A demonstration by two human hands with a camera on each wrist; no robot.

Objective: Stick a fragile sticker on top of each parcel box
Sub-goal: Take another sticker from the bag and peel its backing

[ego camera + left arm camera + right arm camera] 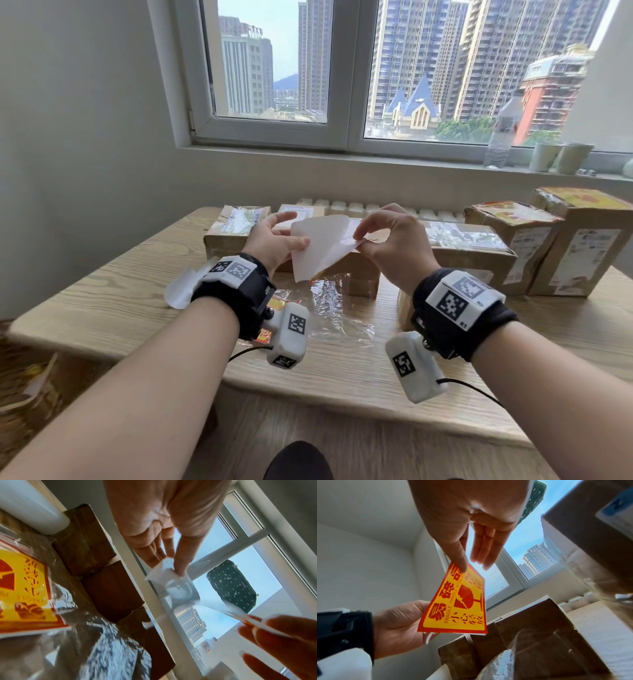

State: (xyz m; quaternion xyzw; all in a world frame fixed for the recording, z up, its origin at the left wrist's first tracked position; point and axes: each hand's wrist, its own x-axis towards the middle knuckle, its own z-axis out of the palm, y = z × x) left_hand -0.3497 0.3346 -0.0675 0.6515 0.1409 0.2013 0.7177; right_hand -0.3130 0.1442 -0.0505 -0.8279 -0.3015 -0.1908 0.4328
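Overhead, both hands pinch a glossy rectangular yellow-red fragile sticker point(455, 604).

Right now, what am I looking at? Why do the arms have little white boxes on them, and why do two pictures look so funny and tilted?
There is no robot here, just a person at a wooden table. Those white boxes are little cameras strapped to the wrists. The big picture comes from a camera on the person's head, looking down at both arms. The two tilted pictures come from the wrist cameras, looking up along each hand.

The left hand and the right hand both pinch one fragile sticker. From above you see only its white back; the right wrist picture shows its yellow and red front. It looks as if the backing is being peeled off.

On the table lie brown parcel boxes, a clear plastic wrapper and more stickers.
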